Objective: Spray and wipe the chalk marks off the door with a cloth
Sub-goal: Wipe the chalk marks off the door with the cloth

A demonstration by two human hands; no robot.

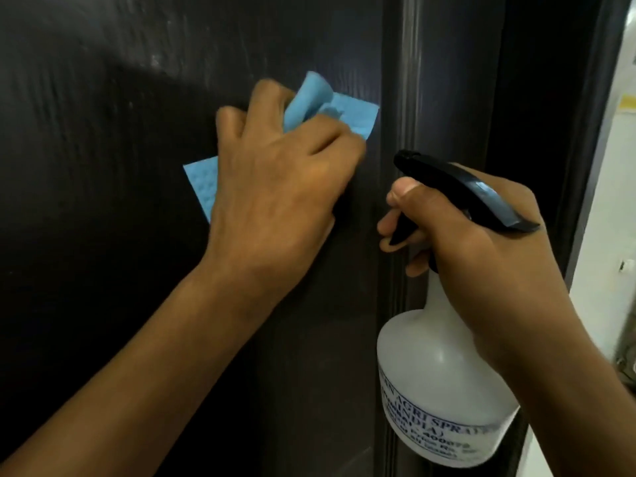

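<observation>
A dark wooden door [103,235] fills the view, with faint whitish chalk smears [155,60] near the top. My left hand [275,180] presses a crumpled blue cloth [358,115] against the door panel, its fingers curled over the cloth's folds. To the right, my right hand [481,249] grips the neck of a white spray bottle [433,383] with a black trigger head [457,187]. Its fingers wrap the trigger, and the nozzle points up and left at the door.
A raised moulding strip [395,80] runs vertically down the door beside the cloth. The dark door frame [585,132] stands at the right, with a bright white wall [616,235] beyond it.
</observation>
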